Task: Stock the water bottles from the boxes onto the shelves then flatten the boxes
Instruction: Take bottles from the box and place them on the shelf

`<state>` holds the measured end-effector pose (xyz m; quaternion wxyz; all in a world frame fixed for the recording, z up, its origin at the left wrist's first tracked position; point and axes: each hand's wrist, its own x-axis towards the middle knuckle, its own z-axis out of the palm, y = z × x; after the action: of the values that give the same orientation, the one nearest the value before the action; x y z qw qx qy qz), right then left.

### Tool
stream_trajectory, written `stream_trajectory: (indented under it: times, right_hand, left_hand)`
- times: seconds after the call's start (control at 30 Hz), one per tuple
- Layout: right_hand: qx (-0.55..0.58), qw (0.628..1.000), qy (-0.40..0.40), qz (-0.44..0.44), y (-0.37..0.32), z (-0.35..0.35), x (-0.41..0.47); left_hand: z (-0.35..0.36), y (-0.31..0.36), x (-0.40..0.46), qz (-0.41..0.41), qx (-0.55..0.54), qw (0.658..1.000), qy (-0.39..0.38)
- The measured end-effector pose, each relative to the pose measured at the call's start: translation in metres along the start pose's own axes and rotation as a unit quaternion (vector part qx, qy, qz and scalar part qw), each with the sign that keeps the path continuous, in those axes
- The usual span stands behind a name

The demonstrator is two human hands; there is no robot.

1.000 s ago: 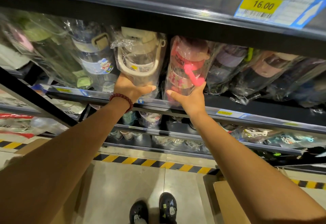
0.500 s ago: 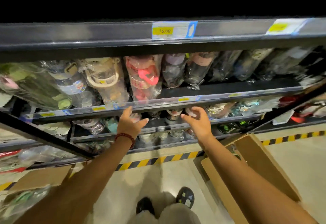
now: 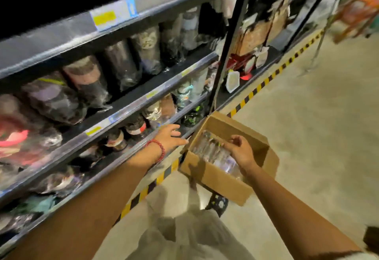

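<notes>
While the shelves [image 3: 114, 104] fill the space to the left of both hands, tier upon tier packed with wrapped bottles, the bare floor [image 3: 307, 116] lies open to the right of them. Between the two, an open cardboard box [image 3: 213, 175] stands on the floor close to the yellow-and-black floor stripe [image 3: 258, 87]. Clear water bottles [image 3: 213, 151] in glossy wrap lie inside it, directly beneath the right hand [image 3: 241, 150], whose fingers are loosely curled above them; whether they touch the wrap cannot be told through the blur. Just left of the box's near corner, the left hand [image 3: 170, 136], fingers spread and holding nothing, hovers at the front edge of a lower shelf. A red bead bracelet [image 3: 158, 149] circles its wrist.
</notes>
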<state>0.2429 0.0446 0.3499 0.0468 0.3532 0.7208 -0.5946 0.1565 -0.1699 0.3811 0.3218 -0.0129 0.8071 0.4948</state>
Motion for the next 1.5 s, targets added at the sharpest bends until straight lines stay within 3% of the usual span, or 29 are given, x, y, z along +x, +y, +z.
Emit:
stream_trajectory:
  times: [0.3,0.5,1.0,1.2,1.33,1.5]
  right_hand:
    - [0.022,0.990,0.088,0.106,0.064,-0.144,0.095]
    - [0.031,0.981,0.060,0.181,0.123,-0.169,0.146]
    - [0.039,0.965,0.017,0.257,0.353,-0.100,0.323]
    - [-0.011,0.965,0.087,0.246,0.450,-0.062,0.394]
    - [-0.047,0.965,0.082,0.243,0.506,-0.040,0.426]
    - [-0.030,0.938,0.108,0.329,0.540,-0.035,0.443]
  left_hand:
    - [0.157,0.056,0.116,-0.064,0.092,0.991,-0.075]
    - [0.230,0.026,0.171,-0.150,0.109,0.977,-0.105]
    - [0.397,-0.175,0.384,-0.196,0.186,0.941,-0.205]
    - [0.435,-0.264,0.451,-0.182,0.192,0.947,-0.181]
    - [0.460,-0.306,0.481,-0.153,0.178,0.958,-0.164]
    - [0.481,-0.341,0.495,-0.100,0.227,0.959,-0.138]
